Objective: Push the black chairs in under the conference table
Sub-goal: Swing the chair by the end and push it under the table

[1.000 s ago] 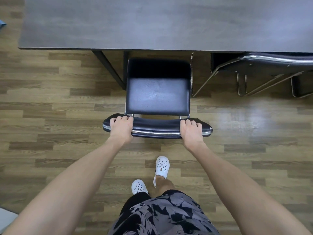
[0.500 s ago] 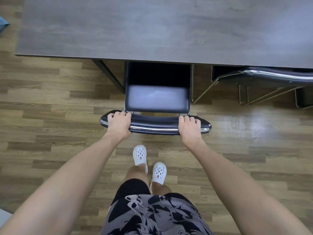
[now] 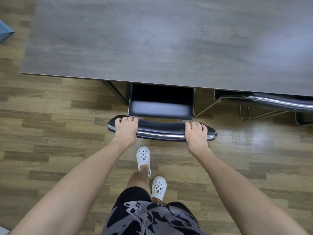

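Wood-plank floor (image 3: 50,133) and what stands on it

The floor, laid in brown planks of mixed tone, carries a conference table (image 3: 152,39) with a grey wood-grain top and a dark slanted leg (image 3: 115,92) near its left corner. A black chair (image 3: 160,108) stands at the table's near edge, with the front of its seat under the top and its backrest outside it. To the right a second chair (image 3: 279,103) with a chrome frame sits partly under the top. Two white perforated clogs (image 3: 143,156) rest on the planks just behind the black chair, one ahead of the other. A blue object (image 3: 5,31) lies at far left, cut off by the frame
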Demonstrator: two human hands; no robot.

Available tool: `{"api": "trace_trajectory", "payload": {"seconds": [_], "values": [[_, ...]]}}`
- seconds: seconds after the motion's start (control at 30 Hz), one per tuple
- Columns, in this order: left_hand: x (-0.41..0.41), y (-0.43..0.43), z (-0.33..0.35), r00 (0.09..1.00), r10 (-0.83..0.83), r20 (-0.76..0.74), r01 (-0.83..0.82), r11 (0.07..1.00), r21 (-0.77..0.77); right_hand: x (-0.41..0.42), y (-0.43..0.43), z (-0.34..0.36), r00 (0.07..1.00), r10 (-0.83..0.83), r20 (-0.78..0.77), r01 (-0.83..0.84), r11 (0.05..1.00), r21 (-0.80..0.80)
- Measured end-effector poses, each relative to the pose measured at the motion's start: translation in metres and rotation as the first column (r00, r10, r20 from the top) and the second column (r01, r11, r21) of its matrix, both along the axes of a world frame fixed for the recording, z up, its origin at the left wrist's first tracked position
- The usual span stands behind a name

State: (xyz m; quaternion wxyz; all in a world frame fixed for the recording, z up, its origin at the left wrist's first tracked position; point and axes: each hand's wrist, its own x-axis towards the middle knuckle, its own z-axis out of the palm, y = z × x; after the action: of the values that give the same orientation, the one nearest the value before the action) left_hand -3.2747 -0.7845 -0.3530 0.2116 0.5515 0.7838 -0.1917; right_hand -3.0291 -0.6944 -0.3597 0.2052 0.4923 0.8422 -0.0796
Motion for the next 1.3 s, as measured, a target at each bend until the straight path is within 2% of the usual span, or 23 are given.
{"api": "trace_trajectory", "payload": {"seconds": [0.23, 0.5, 0.77, 0.97, 1.3], "values": [[-0.01, 0.026, 0.001, 0.998, 0.065, 0.01, -0.065, 0.995, 0.073, -0.02, 0.025, 0.005, 0.997, -0.052, 0.064, 0.053, 0.999, -0.01], [-0.023, 0.048, -0.011, 0.998, 0.059, -0.024, -0.051, 0.964, 0.261, -0.033, 0.056, 0.004, 0.996, -0.072, 0.047, 0.071, 0.997, 0.024], [-0.035, 0.076, -0.011, 0.999, 0.052, -0.007, -0.048, 0.967, 0.249, -0.04, 0.081, 0.001, 0.996, -0.072, -0.055, 0.076, 0.994, 0.077], [-0.043, 0.094, -0.011, 0.999, 0.037, -0.024, -0.03, 0.966, 0.255, -0.045, 0.102, 0.0, 0.995, -0.059, -0.083, 0.066, 0.995, 0.079], [-0.046, 0.119, -0.002, 0.998, 0.046, 0.041, -0.055, 0.964, 0.261, -0.052, 0.127, -0.003, 0.994, -0.055, -0.09, 0.061, 0.995, 0.075]]}}
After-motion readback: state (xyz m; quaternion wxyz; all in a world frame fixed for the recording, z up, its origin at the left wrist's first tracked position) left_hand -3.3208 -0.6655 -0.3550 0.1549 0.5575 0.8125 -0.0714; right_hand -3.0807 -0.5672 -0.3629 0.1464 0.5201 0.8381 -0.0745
